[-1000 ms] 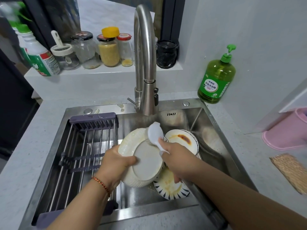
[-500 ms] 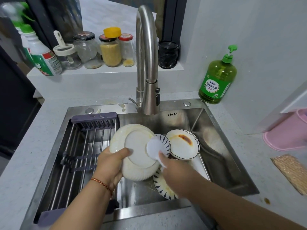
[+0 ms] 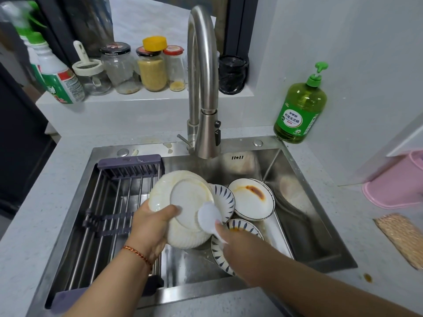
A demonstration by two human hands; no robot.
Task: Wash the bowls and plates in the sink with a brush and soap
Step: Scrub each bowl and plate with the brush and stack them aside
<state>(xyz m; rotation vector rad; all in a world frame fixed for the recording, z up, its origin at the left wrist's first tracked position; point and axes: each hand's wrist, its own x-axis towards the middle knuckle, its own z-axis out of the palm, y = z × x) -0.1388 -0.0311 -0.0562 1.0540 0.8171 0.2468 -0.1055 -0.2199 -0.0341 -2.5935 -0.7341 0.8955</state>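
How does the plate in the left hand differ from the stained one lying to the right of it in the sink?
The held plate is tilted up, underside to the camera, gripped by the left hand; the stained plate lies face up among the other dishes. The held plate is plain white with a ribbed rim and faint yellowish smears; the stained plate has a dark rim line and a red-brown sauce patch. The brush touches only the held plate. Both are round, white and still dirty.
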